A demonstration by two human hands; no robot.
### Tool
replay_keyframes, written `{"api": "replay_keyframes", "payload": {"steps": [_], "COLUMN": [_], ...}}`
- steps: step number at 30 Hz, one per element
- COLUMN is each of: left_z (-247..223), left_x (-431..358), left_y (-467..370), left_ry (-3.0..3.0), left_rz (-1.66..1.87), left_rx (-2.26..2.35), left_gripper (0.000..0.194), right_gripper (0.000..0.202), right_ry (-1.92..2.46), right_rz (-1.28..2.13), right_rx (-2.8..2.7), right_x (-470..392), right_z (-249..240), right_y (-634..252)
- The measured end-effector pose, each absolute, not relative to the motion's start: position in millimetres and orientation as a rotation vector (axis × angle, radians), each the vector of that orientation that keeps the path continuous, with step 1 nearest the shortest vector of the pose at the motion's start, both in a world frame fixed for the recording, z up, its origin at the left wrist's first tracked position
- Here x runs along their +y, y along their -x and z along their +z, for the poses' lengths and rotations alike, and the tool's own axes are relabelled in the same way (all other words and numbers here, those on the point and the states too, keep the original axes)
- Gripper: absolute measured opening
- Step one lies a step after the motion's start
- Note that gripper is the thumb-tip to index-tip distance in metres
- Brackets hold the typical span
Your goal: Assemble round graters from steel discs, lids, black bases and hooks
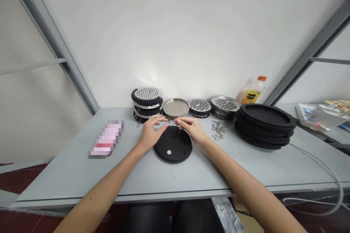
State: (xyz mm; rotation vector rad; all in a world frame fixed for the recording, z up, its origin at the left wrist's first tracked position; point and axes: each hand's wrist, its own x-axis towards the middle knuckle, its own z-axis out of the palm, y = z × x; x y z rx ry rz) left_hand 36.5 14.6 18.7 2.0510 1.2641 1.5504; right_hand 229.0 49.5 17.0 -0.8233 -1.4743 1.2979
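Above a round black disc [172, 145], my left hand [153, 130] and my right hand [193, 129] meet at the fingertips. Pinched between them is a small shiny wire clip [171, 122]; its exact shape is partly covered by the fingers. The disc lies flat on the table and bears a small pale round spot near its front. To the right of my right hand is a loose heap of similar metal wire clips [218, 130].
A stack of black-rimmed graters [147, 94] stands back left, beside metal discs [175, 107], round grater plates [199, 105] and larger grater plates [225, 104]. Black rings [265, 131] are piled at right, before a drink bottle [253, 93]. A blurred phone [106, 138] lies left.
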Motion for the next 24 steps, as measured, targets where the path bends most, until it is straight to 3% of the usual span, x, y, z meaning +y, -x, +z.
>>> {"api": "replay_keyframes", "payload": {"steps": [10,20,24], "left_z": [20.7,21.7,23.3], "left_x": [13.5,6.3,7.1], "left_y": [-37.1,-36.8,-34.4], "left_ry": [-2.134,-2.428,-2.391], "left_rz": [1.639,1.719,1.611], "left_rx": [1.269,1.169,1.201], "left_gripper": [0.010,0.016,0.021], "right_gripper": [0.030,0.034,0.033], "right_ry": [0.788,0.559,0.626], "right_rz": [1.326,1.741,1.739], "right_rx": [-1.638,-1.608,-1.563], "right_x": [45.9,40.8,44.9], "right_z": [16.9,19.2,18.4], "right_y": [-227.8,-228.7,-232.9]}}
